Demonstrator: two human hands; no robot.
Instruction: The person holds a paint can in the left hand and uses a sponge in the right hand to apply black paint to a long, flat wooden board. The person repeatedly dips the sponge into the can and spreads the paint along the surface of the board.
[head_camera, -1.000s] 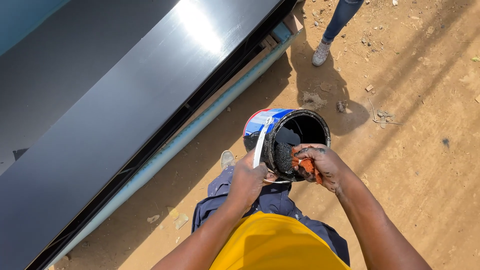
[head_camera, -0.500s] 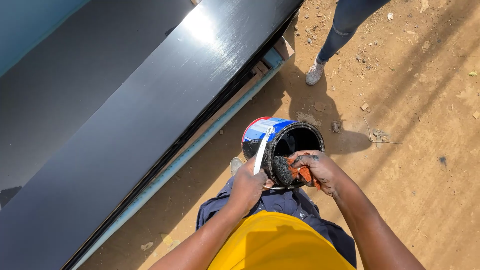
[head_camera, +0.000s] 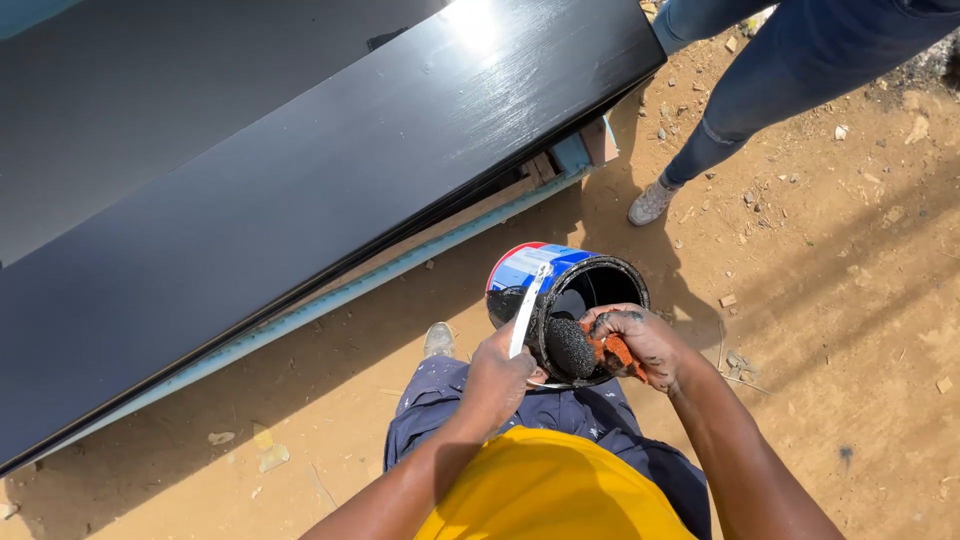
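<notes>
A paint-soaked sponge (head_camera: 572, 346), orange where it is still clean, is being pinched in the right hand (head_camera: 640, 343) at the rim of the paint can (head_camera: 560, 290), resting slightly lower against the rim than a moment ago. The can is being steadied by the left hand (head_camera: 497, 378), closed around its white handle (head_camera: 526, 310). Beyond the hands, a glossy black board (head_camera: 300, 190) is lying wet, with another person's leg (head_camera: 740, 110) standing past the can.

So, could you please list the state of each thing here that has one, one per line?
Paint can: open, tilted, black paint around the rim.
Sponge: soaked black, at the can's mouth.
Left hand: grip shut on the can's handle.
Right hand: grip shut on the sponge, fingers paint-stained.
Black board: glossy, looks freshly painted.
Other person's shoe: on the dirt.
</notes>
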